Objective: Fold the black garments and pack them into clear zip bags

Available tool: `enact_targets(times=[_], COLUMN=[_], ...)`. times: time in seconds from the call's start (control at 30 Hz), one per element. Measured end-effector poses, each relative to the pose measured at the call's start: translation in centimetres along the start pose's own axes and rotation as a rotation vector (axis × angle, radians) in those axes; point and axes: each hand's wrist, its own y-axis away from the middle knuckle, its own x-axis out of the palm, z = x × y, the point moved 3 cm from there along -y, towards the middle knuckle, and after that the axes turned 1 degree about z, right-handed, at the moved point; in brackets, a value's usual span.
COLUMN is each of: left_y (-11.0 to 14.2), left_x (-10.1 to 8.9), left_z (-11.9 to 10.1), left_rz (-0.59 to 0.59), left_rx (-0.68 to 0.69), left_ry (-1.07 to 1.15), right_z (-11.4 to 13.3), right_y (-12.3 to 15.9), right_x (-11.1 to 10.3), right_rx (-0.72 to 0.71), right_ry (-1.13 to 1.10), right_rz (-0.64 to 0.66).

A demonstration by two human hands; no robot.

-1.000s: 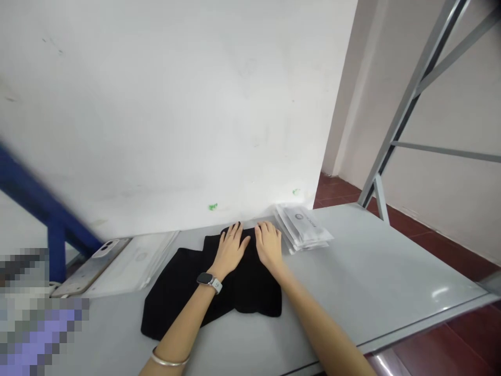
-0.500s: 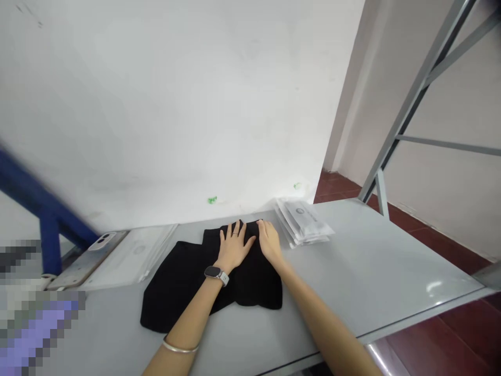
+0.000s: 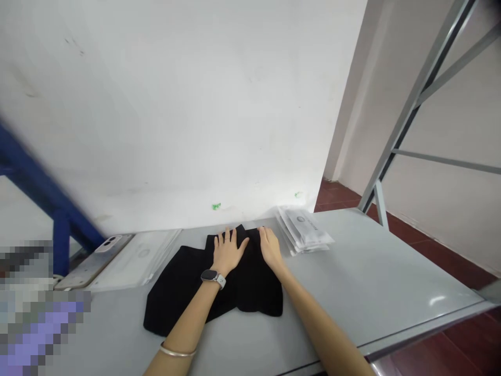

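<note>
Since the earlier frame, the left hand [image 3: 227, 251] has shifted only a little on the cloth, and the right hand [image 3: 270, 248] sits almost at the same place. On the grey tabletop [image 3: 371, 271], the folded black garment [image 3: 176, 292] lies between a clear plastic bag [image 3: 136, 258] and a stack of sealed packets [image 3: 303, 232]. The step seems to be flattening it, and its uneven top edge seems to call for more smoothing. The fingers [image 3: 234, 237] of both hands are open and pressed flat, grasping nothing.

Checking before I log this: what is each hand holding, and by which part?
Nothing is gripped: the left hand and right hand lie open on the black cloth.
</note>
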Motion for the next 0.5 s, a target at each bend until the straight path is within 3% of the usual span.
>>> enact_targets(times=[0.2,0.33,0.43,0.5], left_y=[0.1,0.0,0.0,0.2], left_x=[1.0,0.3,-1.5,-3.0], left_z=[0.2,0.7,3.0,5.8], left_rz=[0.022,0.095,0.054,-0.013], left_rx=[-0.018,-0.031,-0.044,-0.070], left_ry=[0.034,0.125,0.163,0.164], right_z=[0.3,0.7,1.3,2.1], right_y=[0.2,0.4,0.5,0.6], right_x=[0.7,0.5,-0.1,-0.3], right_rx=[-0.073,-0.131,-0.186,-0.280], right_ry=[0.044,0.169,0.259,0.336], right_rz=[0.066,0.107,0.140,0.170])
